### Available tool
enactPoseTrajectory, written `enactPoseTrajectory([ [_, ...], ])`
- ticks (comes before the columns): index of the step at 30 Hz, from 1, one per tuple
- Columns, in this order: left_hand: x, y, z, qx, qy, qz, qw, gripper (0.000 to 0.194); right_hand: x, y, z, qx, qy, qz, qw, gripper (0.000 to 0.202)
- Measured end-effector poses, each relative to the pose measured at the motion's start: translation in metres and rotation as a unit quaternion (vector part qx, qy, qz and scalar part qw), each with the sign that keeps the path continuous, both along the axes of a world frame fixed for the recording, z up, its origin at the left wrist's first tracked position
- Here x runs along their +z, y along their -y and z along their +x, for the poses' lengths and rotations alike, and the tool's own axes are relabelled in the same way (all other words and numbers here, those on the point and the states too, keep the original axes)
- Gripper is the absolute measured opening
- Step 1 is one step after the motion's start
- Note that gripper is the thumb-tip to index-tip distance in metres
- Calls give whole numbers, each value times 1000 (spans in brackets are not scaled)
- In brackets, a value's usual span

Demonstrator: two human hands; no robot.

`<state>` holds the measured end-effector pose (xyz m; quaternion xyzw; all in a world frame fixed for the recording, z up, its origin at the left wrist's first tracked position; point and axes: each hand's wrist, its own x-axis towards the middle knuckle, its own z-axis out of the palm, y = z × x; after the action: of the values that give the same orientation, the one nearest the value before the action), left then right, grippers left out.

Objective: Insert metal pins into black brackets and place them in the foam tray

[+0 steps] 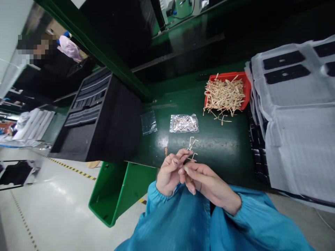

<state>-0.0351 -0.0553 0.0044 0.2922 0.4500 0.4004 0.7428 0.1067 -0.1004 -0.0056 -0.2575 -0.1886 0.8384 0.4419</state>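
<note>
Both hands meet above the front edge of the green table [209, 146]. My left hand [171, 170] has its fingers curled, with something small at the fingertips that I cannot make out. My right hand [209, 181] pinches at the left fingertips; whatever lies between its fingers is hidden. Small bent beige pieces [193, 142] lie just beyond the fingers. Farther back sits a clear zip bag [184, 123] filled with small pieces, with a flat clear bag [148, 122] to its left. A red bin [247, 90] heaped with beige pieces [225, 94] stands at the back right.
Stacked white padded sheets [300, 122] fill the right side. A black divided box [112, 122] stands on the left, above a green crate [120, 191] on the floor. A green post [104, 52] slants across the upper left. Another person [69, 48] is in the background.
</note>
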Motion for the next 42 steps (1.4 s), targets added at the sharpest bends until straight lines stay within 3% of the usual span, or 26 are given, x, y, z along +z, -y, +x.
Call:
enactPoseTrajectory([
  [9, 4, 2, -1, -101, 44, 52, 993, 71, 5, 2, 0, 16, -57, -18, 998, 33],
  [12, 8, 4, 2, -125, 35, 77, 989, 59, 5, 4, 1, 0, -41, -18, 999, 31],
  [14, 14, 9, 5, -102, -32, 110, 988, 41, 6, 5, 2, -22, -15, -12, 1000, 29],
  [15, 17, 13, 6, -50, -98, 154, 982, 36, 6, 5, 2, -40, 4, -7, 999, 28],
  [16, 21, 17, 6, 30, -181, 218, 959, 33, 6, 5, 3, -61, 26, 0, 998, 27],
  [17, 25, 21, 5, 125, -266, 297, 909, 29, 6, 5, 4, -85, 51, 9, 995, 26],
  [19, 31, 27, 2, 250, -395, 441, 766, 25, 6, 6, 4, -138, 109, 36, 984, 23],
  [20, 33, 28, 0, 249, -433, 485, 718, 25, 6, 6, 4, -164, 142, 55, 975, 21],
  [21, 34, 27, -1, 208, -455, 506, 702, 24, 6, 7, 4, -191, 175, 78, 963, 19],
  [22, 35, 26, -2, 144, -461, 505, 715, 21, 6, 8, 3, -218, 209, 104, 948, 17],
  [23, 34, 24, -2, 76, -449, 487, 745, 18, 7, 8, 3, -245, 242, 134, 929, 14],
  [26, 30, 16, 6, -35, -345, 369, 862, 15, 8, 8, 1, -311, 333, 230, 860, 9],
  [28, 26, 12, 14, -30, -276, 283, 918, 18, 9, 6, -1, -332, 380, 285, 815, 15],
  [30, 24, 6, 20, 36, -228, 223, 947, 23, 11, 4, -4, -341, 413, 328, 778, 18],
  [33, 26, -13, 17, 192, -139, 189, 953, 27, 17, -1, -1, -354, 434, 369, 742, 20],
  [35, 30, -32, 9, 248, -88, 213, 941, 32, 19, -11, 9, -371, 434, 373, 732, 17],
  [38, 31, -61, -4, 221, -103, 311, 919, 62, 14, -42, 36, -411, 432, 310, 740, 7],
  [40, 25, -74, -6, 161, -143, 367, 905, 97, 7, -65, 52, -431, 427, 230, 761, 18],
  [42, 16, -82, -1, 108, -164, 395, 897, 130, 1, -78, 58, -400, 399, 168, 808, 38],
])
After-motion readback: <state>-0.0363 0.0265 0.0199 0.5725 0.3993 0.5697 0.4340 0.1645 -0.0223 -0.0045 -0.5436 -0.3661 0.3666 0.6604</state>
